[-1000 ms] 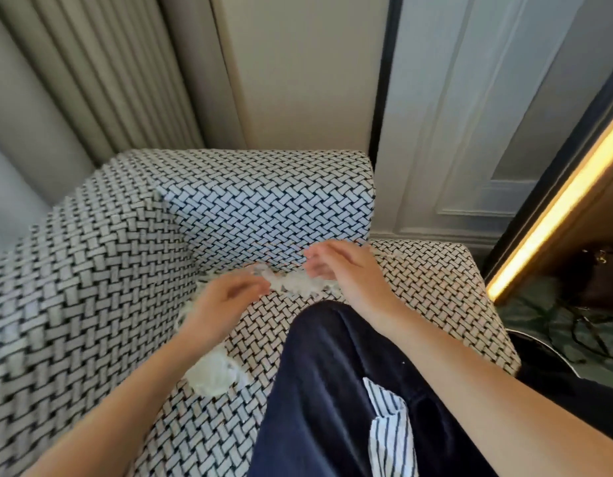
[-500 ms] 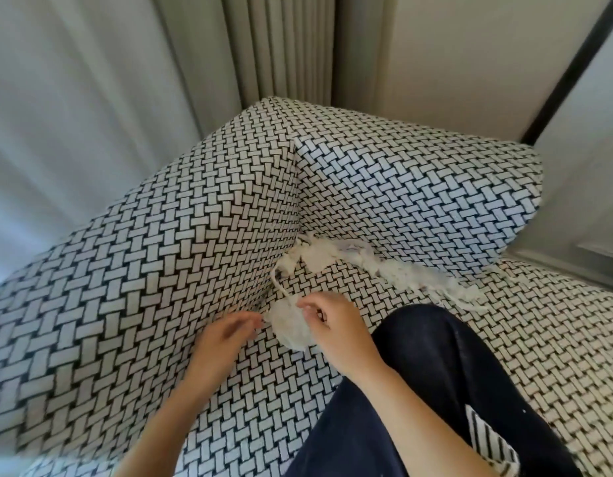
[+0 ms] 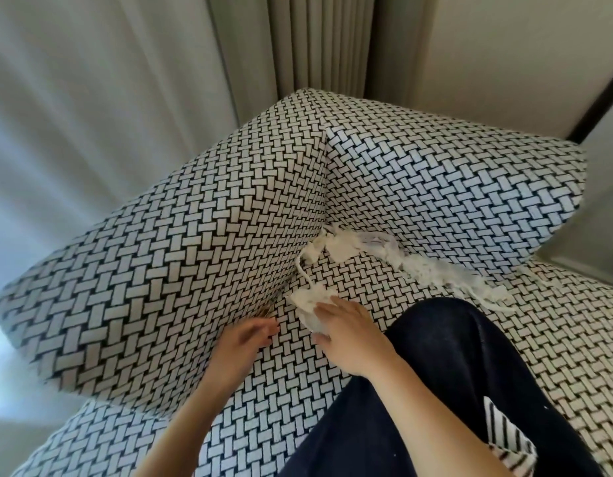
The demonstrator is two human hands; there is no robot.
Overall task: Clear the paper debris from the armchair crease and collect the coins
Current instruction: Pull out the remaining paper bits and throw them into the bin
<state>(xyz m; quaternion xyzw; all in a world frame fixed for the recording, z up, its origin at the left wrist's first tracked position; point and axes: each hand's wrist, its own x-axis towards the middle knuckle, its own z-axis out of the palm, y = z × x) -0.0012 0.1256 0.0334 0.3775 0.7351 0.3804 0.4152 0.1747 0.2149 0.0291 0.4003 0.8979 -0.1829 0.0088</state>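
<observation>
Both hands have dropped away from the corner since a second ago and now work lower along the side crease, with the view swung left toward the curtain [image 3: 91,98].

Filling most of the view, the woven black-and-white armchair [image 3: 195,256] shows its armrest, back cushion and seat. A dark trouser leg [image 3: 453,373] rests on the seat. Along the crease under the back cushion lies a long ragged strip of white paper debris [image 3: 432,270], reaching from the corner out to the right.

The right hand [image 3: 350,335] curls fingers and thumb round a crumpled wad [image 3: 307,302] of paper, right at the crease beside the armrest. The left hand [image 3: 241,342] sits just beside it, fingertips bunched against the fabric; whether they pinch anything I cannot tell. A thin twisted strand [image 3: 300,270] links the wad back to the corner.

No coins show; they are probably down in the crease.

Risks, as I judge them: the soft paper may tear if the wad is yanked, leaving shreds wedged in the fold. Pulling the strand sharply could also flick hidden coins deeper or off the seat.
</observation>
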